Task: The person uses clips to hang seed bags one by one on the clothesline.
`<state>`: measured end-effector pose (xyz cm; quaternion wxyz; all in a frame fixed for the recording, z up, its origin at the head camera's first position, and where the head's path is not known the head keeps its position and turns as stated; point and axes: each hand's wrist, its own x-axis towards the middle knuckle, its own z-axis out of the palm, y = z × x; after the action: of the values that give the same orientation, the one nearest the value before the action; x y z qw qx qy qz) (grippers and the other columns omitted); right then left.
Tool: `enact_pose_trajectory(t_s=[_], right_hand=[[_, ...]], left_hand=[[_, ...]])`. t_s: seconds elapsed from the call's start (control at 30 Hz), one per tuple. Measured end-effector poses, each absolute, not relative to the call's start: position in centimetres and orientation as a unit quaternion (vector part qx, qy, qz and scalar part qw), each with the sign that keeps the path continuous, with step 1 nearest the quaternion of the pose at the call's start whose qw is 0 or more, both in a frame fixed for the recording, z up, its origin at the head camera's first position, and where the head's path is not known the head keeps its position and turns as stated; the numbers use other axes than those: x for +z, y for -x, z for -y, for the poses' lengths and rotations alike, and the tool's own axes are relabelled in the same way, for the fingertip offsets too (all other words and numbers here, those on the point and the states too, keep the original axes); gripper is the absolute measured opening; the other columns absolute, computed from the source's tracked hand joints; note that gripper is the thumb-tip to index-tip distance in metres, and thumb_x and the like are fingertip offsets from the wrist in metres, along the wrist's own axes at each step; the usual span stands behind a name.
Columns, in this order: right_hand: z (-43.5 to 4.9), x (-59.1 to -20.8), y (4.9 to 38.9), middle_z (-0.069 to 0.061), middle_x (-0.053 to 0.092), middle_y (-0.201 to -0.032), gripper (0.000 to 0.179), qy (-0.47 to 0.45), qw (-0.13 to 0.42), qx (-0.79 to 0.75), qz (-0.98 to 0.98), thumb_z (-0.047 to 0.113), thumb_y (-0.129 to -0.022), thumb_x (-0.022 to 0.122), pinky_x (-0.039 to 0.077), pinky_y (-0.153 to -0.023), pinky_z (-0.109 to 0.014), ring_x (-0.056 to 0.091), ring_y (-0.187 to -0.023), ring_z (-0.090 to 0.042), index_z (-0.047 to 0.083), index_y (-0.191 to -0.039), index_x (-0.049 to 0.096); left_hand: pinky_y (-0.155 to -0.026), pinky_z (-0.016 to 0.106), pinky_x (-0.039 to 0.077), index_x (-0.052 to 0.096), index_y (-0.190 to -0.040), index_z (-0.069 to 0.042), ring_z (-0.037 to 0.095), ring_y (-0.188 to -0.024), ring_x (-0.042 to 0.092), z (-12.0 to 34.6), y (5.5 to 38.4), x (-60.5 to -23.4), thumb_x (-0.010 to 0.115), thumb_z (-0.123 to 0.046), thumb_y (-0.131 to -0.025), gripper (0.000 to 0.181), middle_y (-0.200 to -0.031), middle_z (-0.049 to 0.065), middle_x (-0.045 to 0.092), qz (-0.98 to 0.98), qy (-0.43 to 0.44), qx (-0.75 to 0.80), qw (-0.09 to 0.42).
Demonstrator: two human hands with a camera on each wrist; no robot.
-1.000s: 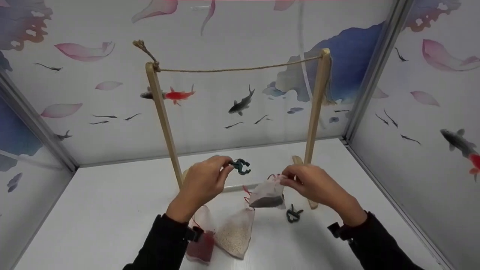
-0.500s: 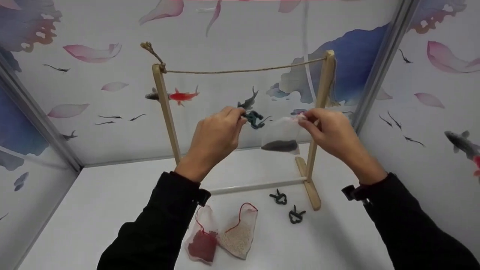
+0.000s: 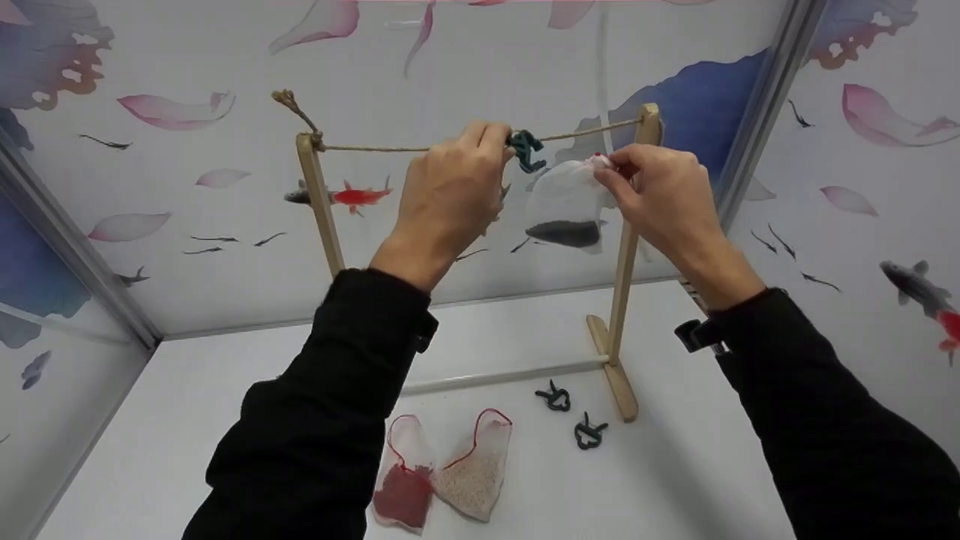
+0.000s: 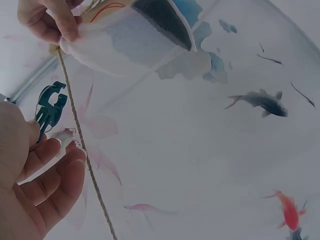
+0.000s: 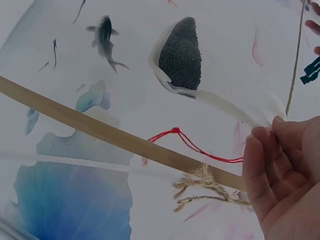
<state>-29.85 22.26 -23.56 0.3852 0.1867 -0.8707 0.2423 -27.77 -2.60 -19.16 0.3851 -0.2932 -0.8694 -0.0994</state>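
"Gauze drawstring pouch (image 3: 564, 201) with dark filling: where was it?"

"It hung near the rope (image 3: 592, 130), top pinched by the right hand (image 3: 667, 187)."

"And the left hand (image 3: 454, 191)?"

"Apart from the right, it pinched a dark green clip (image 3: 523, 146) beside the rope."

left hand (image 4: 25, 200) pinches a green clip (image 4: 49, 111); cord (image 4: 73, 107) runs just past its fingertips (image 4: 76, 154); above them, right hand (image 4: 42, 17) pinches a white bag (image 4: 120, 42).
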Motion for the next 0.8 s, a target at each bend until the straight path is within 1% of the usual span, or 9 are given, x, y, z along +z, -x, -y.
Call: enact_pose_trajectory(t_s=[0.07, 0.2, 0.4, 0.53, 0.67, 0.8], right_hand=[[-22.2, -23.3, 30.1, -0.011, 0.073, -0.087, 0.025, -0.177, 0.377, 0.248, 0.875, 0.024, -0.099, 0.069, 0.039, -0.057, -0.018, 0.057, -0.064, -0.019, 0.001, -0.105, 0.076], [-22.0, -22.9, 30.6, -0.01, 0.074, -0.089, 0.024, -0.167, 0.364, 0.267, 0.877, 0.023, -0.099, 0.069, 0.039, -0.056, -0.017, 0.057, -0.065, -0.018, 0.001, -0.107, 0.076], [-21.3, -22.5, 31.4, -0.008, 0.075, -0.092, 0.024, -0.163, 0.37, 0.292, 0.866, 0.023, -0.099, 0.069, 0.035, -0.053, -0.018, 0.053, -0.063, -0.016, 0.003, -0.11, 0.077], [-21.0, -22.3, 31.6, -0.006, 0.076, -0.095, 0.023, -0.173, 0.376, 0.3, 0.86, 0.025, -0.099, 0.069, 0.034, -0.053, -0.017, 0.052, -0.063, -0.015, 0.007, -0.11, 0.078], [-20.9, -22.3, 31.7, -0.005, 0.076, -0.095, 0.024, -0.176, 0.385, 0.3, 0.854, 0.027, -0.099, 0.069, 0.032, -0.054, -0.015, 0.05, -0.063, -0.013, 0.008, -0.11, 0.078], [-20.7, -22.3, 31.6, -0.008, 0.076, -0.097, 0.026, -0.176, 0.393, 0.306, 0.849, 0.027, -0.098, 0.07, 0.031, -0.053, -0.014, 0.049, -0.063, -0.013, 0.006, -0.112, 0.078]], left_hand=[[-0.066, 0.043, 0.058, 0.066, -0.118, -0.001, 0.032, -0.081, 0.07, 2.3, 28.1, -18.5, 0.047, -0.021, -0.109, 0.029, -0.113, 0.011, 0.069, 0.873, 0.282, -0.097, 0.387], [-0.069, 0.045, 0.058, 0.065, -0.118, -0.001, 0.034, -0.083, 0.07, 2.0, 29.0, -17.8, 0.046, -0.022, -0.109, 0.029, -0.114, 0.011, 0.068, 0.887, 0.26, -0.093, 0.37], [-0.071, 0.047, 0.057, 0.065, -0.117, -0.003, 0.037, -0.085, 0.07, 1.5, 29.8, -18.0, 0.049, -0.023, -0.108, 0.027, -0.114, 0.011, 0.067, 0.9, 0.248, -0.1, 0.345], [-0.069, 0.044, 0.056, 0.065, -0.118, -0.004, 0.034, -0.082, 0.069, 0.8, 30.1, -18.1, 0.049, -0.024, -0.108, 0.027, -0.115, 0.009, 0.067, 0.901, 0.249, -0.107, 0.339], [-0.068, 0.041, 0.055, 0.065, -0.117, -0.005, 0.03, -0.077, 0.067, 0.3, 30.3, -18.3, 0.049, -0.024, -0.108, 0.027, -0.112, 0.008, 0.067, 0.9, 0.256, -0.114, 0.333], [-0.069, 0.04, 0.056, 0.065, -0.121, -0.006, 0.029, -0.079, 0.068, 0.1, 30.3, -18.6, 0.049, -0.024, -0.109, 0.028, -0.114, 0.007, 0.067, 0.901, 0.259, -0.118, 0.329]])
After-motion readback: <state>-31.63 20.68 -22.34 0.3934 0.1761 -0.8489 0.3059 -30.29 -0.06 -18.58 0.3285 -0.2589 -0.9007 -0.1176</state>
